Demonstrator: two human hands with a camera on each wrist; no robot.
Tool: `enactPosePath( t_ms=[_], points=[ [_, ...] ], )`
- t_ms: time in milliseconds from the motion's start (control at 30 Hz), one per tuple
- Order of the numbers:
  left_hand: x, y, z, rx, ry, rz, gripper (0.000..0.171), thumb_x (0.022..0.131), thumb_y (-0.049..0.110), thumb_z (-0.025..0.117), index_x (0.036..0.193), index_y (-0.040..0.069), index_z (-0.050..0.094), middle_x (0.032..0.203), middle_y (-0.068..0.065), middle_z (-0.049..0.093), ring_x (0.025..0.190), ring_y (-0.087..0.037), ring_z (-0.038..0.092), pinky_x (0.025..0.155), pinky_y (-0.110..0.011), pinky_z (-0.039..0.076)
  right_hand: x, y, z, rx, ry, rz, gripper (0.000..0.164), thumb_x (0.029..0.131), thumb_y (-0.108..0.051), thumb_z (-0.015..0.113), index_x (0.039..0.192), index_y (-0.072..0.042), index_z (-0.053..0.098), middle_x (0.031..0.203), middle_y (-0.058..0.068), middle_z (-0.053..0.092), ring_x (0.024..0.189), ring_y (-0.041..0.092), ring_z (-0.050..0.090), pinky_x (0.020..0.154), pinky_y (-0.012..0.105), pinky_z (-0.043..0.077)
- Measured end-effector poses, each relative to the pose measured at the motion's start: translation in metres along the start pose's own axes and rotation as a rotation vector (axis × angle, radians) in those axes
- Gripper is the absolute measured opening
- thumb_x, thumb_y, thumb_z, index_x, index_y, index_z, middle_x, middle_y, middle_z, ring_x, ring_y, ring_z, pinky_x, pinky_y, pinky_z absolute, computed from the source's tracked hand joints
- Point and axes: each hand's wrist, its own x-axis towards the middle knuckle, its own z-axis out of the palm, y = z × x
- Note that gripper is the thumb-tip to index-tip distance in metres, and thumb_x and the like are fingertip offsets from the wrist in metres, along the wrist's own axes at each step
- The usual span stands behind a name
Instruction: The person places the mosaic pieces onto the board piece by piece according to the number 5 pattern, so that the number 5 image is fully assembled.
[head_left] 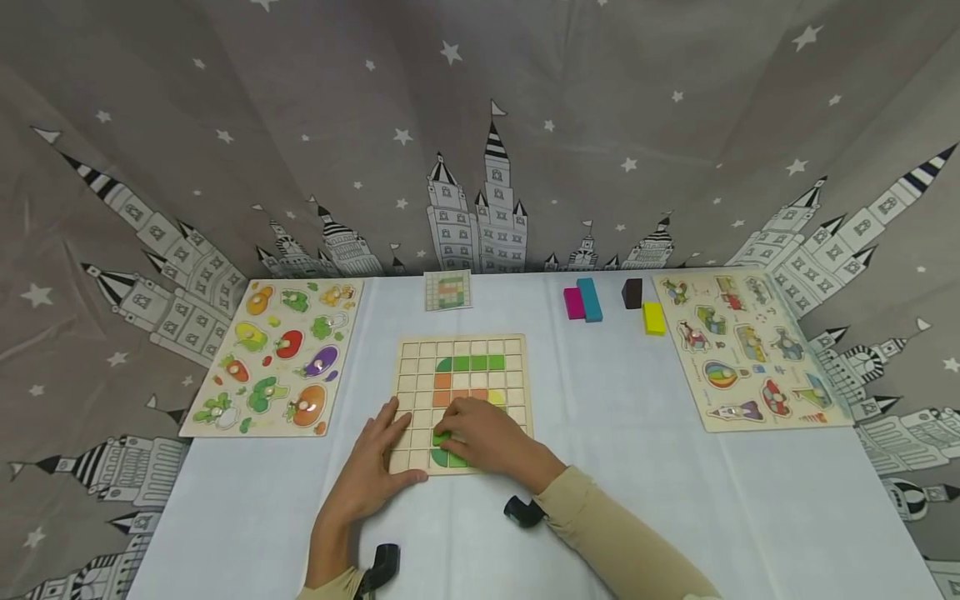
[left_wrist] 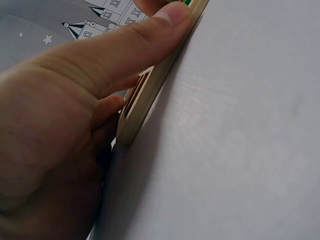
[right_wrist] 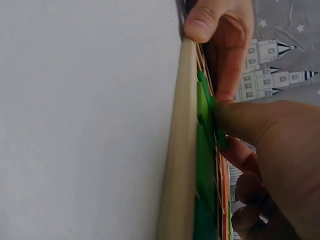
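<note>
A wooden grid board point(head_left: 422, 400) lies on the table, with green, orange and yellow tiles set in some of its squares. My right hand point(head_left: 491, 437) is over its front part and pinches a small green tile point(right_wrist: 220, 132) between thumb and fingertips. That tile stands tilted close over other green tiles point(right_wrist: 204, 155) near the front rim. At the near left corner rests my left hand point(head_left: 367, 471), fingers spread along the left edge. Its thumb point(left_wrist: 172, 15) lies on the front rim. The right palm hides several squares.
Behind the board lies a small pattern card point(head_left: 447, 291). A vegetable puzzle point(head_left: 281, 358) is at the left, a toy picture puzzle point(head_left: 750, 350) at the right. Pink point(head_left: 574, 303), blue point(head_left: 589, 300), black point(head_left: 632, 293) and yellow point(head_left: 654, 318) blocks stand at the back right.
</note>
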Motion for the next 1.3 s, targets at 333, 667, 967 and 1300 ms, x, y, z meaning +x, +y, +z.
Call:
enactPosePath(
  t_ms=[333, 667, 967, 1300],
  points=[
    [-0.001, 0.000, 0.001, 0.000, 0.004, -0.005, 0.102, 0.073, 0.044, 0.090, 0.156, 0.010, 0.041, 0.173, -0.012, 0.014, 0.155, -0.053, 0.008, 0.124, -0.067, 0.012, 0.002, -0.004, 0.003, -0.060, -0.028, -0.004, 0.022, 0.099, -0.035, 0.067, 0.115, -0.025, 0.079, 0.109, -0.007, 0.070, 0.097, 0.008, 0.065, 0.084, 0.021, 0.054],
    [-0.002, 0.000, 0.002, 0.000, 0.006, -0.008, 0.102, 0.073, 0.045, 0.090, 0.156, 0.011, 0.042, 0.173, -0.011, 0.014, 0.155, -0.053, 0.008, 0.125, -0.066, 0.011, -0.001, -0.007, 0.001, -0.155, 0.007, -0.022, 0.024, 0.099, -0.044, 0.065, 0.110, -0.028, 0.080, 0.107, -0.008, 0.071, 0.093, 0.010, 0.063, 0.076, 0.022, 0.049],
    [-0.003, -0.001, 0.002, 0.008, 0.010, 0.004, 0.102, 0.073, 0.043, 0.090, 0.156, 0.010, 0.042, 0.173, -0.011, 0.015, 0.157, -0.049, 0.010, 0.127, -0.063, 0.009, -0.002, -0.015, 0.004, -0.215, 0.066, 0.027, 0.036, 0.084, -0.058, 0.075, 0.105, -0.031, 0.081, 0.102, -0.012, 0.069, 0.082, 0.009, 0.054, 0.066, 0.020, 0.038],
    [-0.002, -0.001, 0.003, 0.007, 0.016, 0.015, 0.101, 0.072, 0.043, 0.091, 0.155, 0.009, 0.043, 0.172, -0.011, 0.016, 0.158, -0.044, 0.012, 0.128, -0.060, 0.009, -0.005, -0.016, 0.000, -0.228, 0.036, 0.064, 0.032, 0.087, -0.058, 0.072, 0.109, -0.036, 0.080, 0.107, -0.014, 0.071, 0.087, 0.010, 0.056, 0.073, 0.023, 0.043]
  ],
)
